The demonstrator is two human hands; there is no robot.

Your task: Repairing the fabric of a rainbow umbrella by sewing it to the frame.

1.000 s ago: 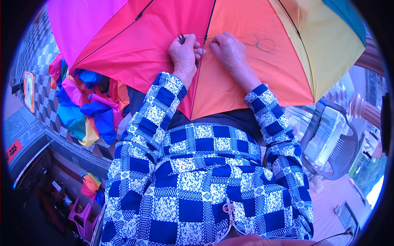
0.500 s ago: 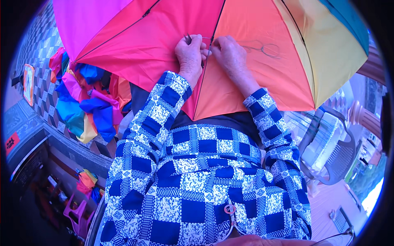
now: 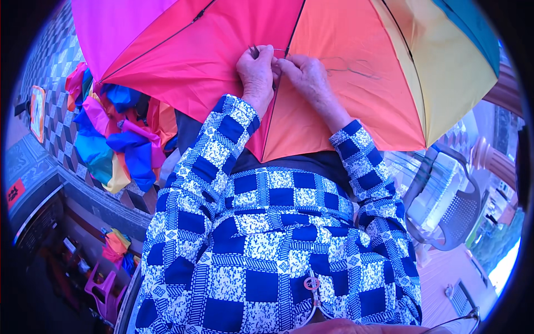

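An open rainbow umbrella canopy (image 3: 339, 106) spreads over my lap, its thin dark ribs (image 3: 293, 28) showing. My left hand (image 3: 256, 72) is closed at the red panel beside the rib on the seam with orange. Dark pointed tips, like small thread snips (image 3: 254, 52), stick out of its fist. A thin pale needle or thread (image 3: 279, 50) runs from its fingertips to the rib. My right hand (image 3: 307, 78) is closed in a pinch, its fingertips meeting the left ones at that seam; what they pinch is hidden. Loose dark thread (image 3: 351, 69) trails across the orange panel behind it.
At the left, a heap of multicoloured umbrella fabric (image 3: 130, 145) lies on the patterned tiled floor (image 3: 58, 100). A pink plastic stool (image 3: 102, 286) stands lower left, colourful cloth (image 3: 117, 245) above it. To the right is a grey plastic chair (image 3: 460, 214) with a pale translucent container (image 3: 436, 192).
My right hand has shifted slightly left and down, its fingers now against the left fingertips. The thread loop on the orange panel has stretched flatter. My left hand stays nearly still.
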